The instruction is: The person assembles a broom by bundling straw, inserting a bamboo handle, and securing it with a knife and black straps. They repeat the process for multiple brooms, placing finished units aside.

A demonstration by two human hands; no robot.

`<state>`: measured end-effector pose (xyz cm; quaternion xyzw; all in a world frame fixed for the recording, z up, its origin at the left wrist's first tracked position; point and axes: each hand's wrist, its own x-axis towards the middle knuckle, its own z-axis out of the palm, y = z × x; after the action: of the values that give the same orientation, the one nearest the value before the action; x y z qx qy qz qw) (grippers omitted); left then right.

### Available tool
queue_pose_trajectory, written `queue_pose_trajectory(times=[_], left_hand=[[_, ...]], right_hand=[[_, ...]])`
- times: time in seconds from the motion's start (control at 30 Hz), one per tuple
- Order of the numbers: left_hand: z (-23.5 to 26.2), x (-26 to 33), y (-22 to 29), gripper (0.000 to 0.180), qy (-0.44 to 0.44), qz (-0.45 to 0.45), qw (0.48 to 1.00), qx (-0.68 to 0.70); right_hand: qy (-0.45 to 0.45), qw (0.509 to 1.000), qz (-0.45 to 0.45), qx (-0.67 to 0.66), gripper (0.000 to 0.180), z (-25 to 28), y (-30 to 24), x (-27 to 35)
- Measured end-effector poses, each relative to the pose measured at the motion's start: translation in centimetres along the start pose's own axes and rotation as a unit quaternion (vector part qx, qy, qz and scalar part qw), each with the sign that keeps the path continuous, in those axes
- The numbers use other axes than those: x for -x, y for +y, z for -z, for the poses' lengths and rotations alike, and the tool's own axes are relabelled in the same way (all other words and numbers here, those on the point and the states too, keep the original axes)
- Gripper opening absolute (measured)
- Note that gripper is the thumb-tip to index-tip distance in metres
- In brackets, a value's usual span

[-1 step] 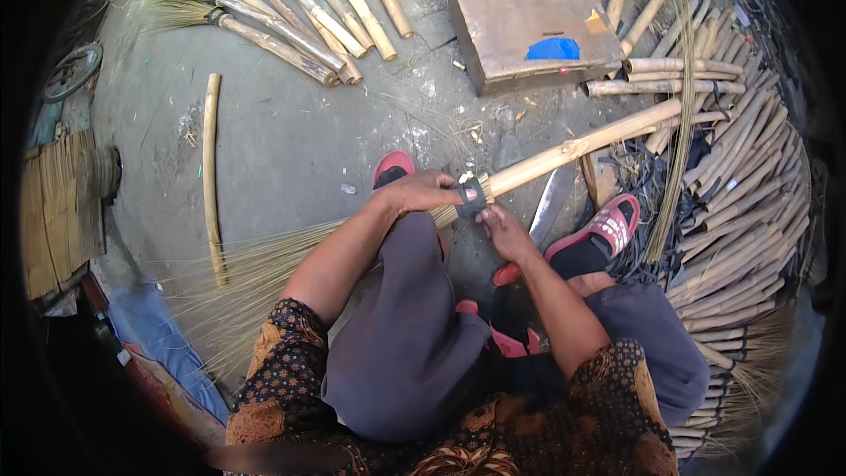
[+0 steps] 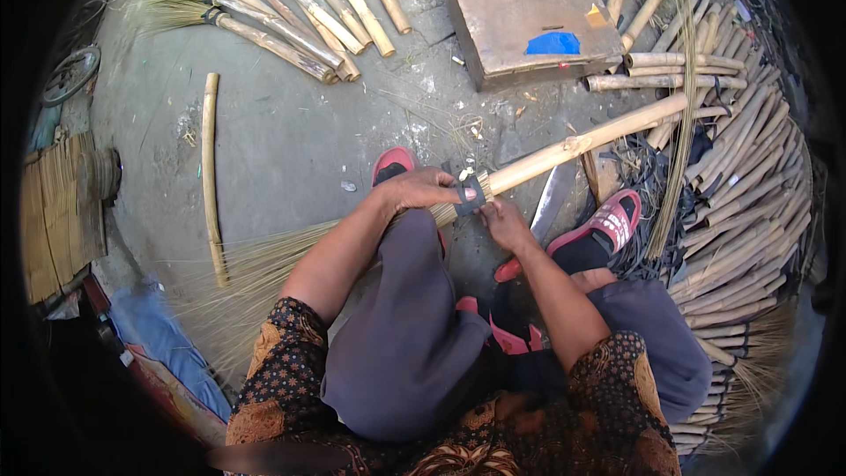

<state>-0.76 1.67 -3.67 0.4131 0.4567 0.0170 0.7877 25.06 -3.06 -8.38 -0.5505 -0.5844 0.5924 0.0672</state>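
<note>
A broom lies slanting across my left knee, its bamboo handle (image 2: 582, 143) running to the upper right. Its thin straw bristles (image 2: 256, 269) fan out to the lower left, passing under my left forearm. Round the joint of straw and handle goes a black strip (image 2: 470, 197). My left hand (image 2: 423, 188) is closed over the broom there, thumb on the strip. Just below the joint, my right hand (image 2: 506, 224) is pinched at the strip's lower side, its fingertips partly hidden. A knife (image 2: 548, 204) with a red handle lies beside my right hand.
Several brooms (image 2: 282, 40) lie at the upper left, near a single bamboo stick (image 2: 210, 172). A wooden box (image 2: 529, 22) stands ahead. On the right are a large heap of bamboo handles (image 2: 745, 203), loose black strips (image 2: 643, 185) and a straw bundle (image 2: 680, 141).
</note>
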Motion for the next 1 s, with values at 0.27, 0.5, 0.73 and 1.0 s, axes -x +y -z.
queue_pose_trajectory(times=[0.27,0.5,0.73,1.0], left_hand=[[-0.2,-0.2,-1.2,0.054,-0.003,-0.026,0.985,0.172],[-2.1,-0.2,-1.2,0.073,0.22,-0.019,0.968,-0.116],[-4.1,1.0,-0.3,0.075,0.301,-0.027,0.939,-0.166],[-4.5,1.0,-0.8,0.071,0.299,-0.035,0.943,-0.145]], right_hand=[[-0.019,0.993,-0.049,0.106,0.027,1.4,-4.1,-2.6],[-0.124,0.942,0.011,0.312,0.029,7.3,-14.4,-1.3],[-0.108,0.857,0.202,0.462,0.045,5.6,-15.4,-7.1],[-0.141,0.806,0.236,0.523,0.016,5.9,-15.9,-9.0]])
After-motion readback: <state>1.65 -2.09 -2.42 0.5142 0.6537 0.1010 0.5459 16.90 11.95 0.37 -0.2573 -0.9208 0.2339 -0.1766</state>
